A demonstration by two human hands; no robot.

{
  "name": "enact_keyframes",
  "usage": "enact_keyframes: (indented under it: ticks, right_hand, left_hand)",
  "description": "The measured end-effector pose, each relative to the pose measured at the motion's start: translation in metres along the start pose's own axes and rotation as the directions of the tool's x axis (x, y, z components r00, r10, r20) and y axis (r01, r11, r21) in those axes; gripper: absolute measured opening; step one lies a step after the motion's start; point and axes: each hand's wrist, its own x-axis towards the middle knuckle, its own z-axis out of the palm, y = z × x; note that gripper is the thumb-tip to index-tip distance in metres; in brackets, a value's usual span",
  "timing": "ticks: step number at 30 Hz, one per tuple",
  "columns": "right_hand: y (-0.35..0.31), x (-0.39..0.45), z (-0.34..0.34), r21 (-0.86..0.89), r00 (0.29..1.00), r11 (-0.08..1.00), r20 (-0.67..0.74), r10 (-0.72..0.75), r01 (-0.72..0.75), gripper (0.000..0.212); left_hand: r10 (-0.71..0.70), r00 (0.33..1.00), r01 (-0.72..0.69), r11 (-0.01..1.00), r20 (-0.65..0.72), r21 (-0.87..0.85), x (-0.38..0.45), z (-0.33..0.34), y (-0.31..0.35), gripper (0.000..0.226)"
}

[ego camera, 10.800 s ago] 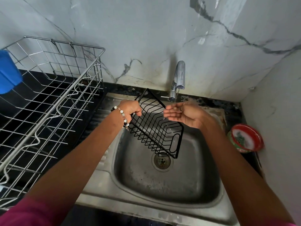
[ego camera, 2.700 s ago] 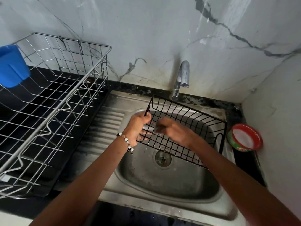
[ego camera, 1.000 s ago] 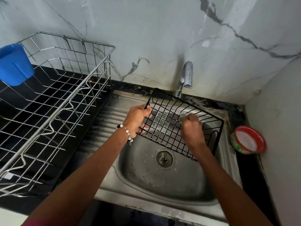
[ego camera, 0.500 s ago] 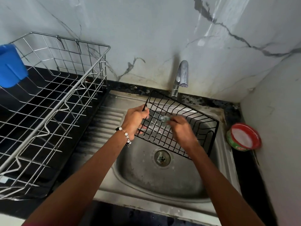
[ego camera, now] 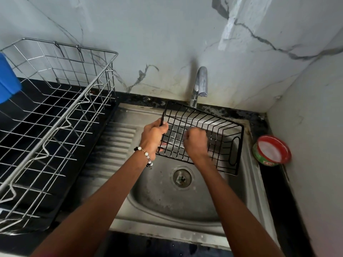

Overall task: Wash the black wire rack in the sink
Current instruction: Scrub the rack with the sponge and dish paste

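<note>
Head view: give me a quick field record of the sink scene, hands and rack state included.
rack: black wire rack, held tilted above the sink
left hand: left hand grips rack's left edge
right hand: right hand fisted inside rack; what it holds cannot be told
tap: faucet, no water visible
left of sink: steel dish rack
right of sink: red-rimmed tub

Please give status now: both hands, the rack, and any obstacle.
Left hand grips rack at its left edge, held tilted over the sink. Right hand fisted inside rack; what it holds is hidden. Tap shows no water. Nothing in the way.
</note>
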Motion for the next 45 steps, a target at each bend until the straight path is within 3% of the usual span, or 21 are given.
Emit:
enact_keyframes:
  ticks: [3,7,11,16,20,22,24,27,29,34,38,45]
  right_hand:
    - [-0.005,0.004,0.008,0.011,0.995,0.995,-0.015,-0.101,0.101,0.019]
    - [0.031,0.008,-0.001,0.022,0.998,0.998,-0.019,-0.052,0.052,0.022]
    - [0.067,0.009,-0.006,0.001,0.986,0.986,-0.010,-0.166,0.166,0.030]
    - [0.083,0.003,-0.024,-0.086,0.987,0.991,-0.131,0.093,-0.105,0.015]
    - [0.055,-0.009,-0.016,-0.168,0.986,0.972,-0.063,0.156,-0.165,0.016]
    - [0.030,-0.013,-0.007,-0.139,0.998,0.988,-0.021,0.063,-0.065,0.019]
    - [0.007,-0.014,0.002,-0.085,0.992,0.989,0.023,-0.123,0.125,0.020]
    - [-0.009,-0.007,0.015,-0.034,0.902,0.904,0.086,-0.423,0.427,0.021]
    - [0.000,-0.004,0.015,0.000,0.868,0.871,0.090,-0.489,0.491,0.017]
    - [0.046,-0.006,-0.005,-0.024,0.929,0.930,0.050,-0.366,0.368,0.026]
    - [0.070,-0.010,-0.025,-0.116,0.996,0.990,-0.023,-0.081,0.077,0.033]
    - [0.050,-0.009,-0.028,-0.156,0.951,0.941,-0.116,0.286,-0.302,0.024]
  left_hand:
    - [0.018,1.000,-0.018,1.000,0.016,-0.008,0.000,0.002,-0.002,0.006]
    - [0.024,1.000,-0.024,0.999,0.002,-0.027,0.003,-0.002,-0.002,0.034]
    - [0.020,1.000,-0.020,0.999,0.018,-0.045,0.004,-0.007,-0.001,0.033]
    - [0.024,1.000,-0.024,0.999,0.006,-0.044,0.004,-0.009,-0.004,0.031]
    - [0.026,1.000,-0.026,0.999,-0.002,-0.032,0.003,-0.005,-0.006,0.027]
    - [0.013,1.000,-0.013,1.000,-0.007,-0.025,0.002,0.000,-0.007,0.024]
    - [0.009,1.000,-0.009,0.999,0.007,-0.031,0.000,0.004,-0.008,0.018]
    - [0.042,0.998,-0.041,0.998,0.037,-0.042,-0.002,0.005,-0.007,0.010]
    - [0.062,0.997,-0.060,0.997,0.043,-0.049,-0.002,0.004,-0.004,0.010]
    - [0.058,0.998,-0.057,0.997,0.024,-0.044,0.001,-0.003,-0.004,0.025]
    - [0.034,0.999,-0.033,0.996,0.010,-0.083,0.002,-0.004,-0.005,0.016]
    - [0.049,0.999,-0.049,0.996,0.001,-0.081,0.004,0.002,-0.006,0.027]
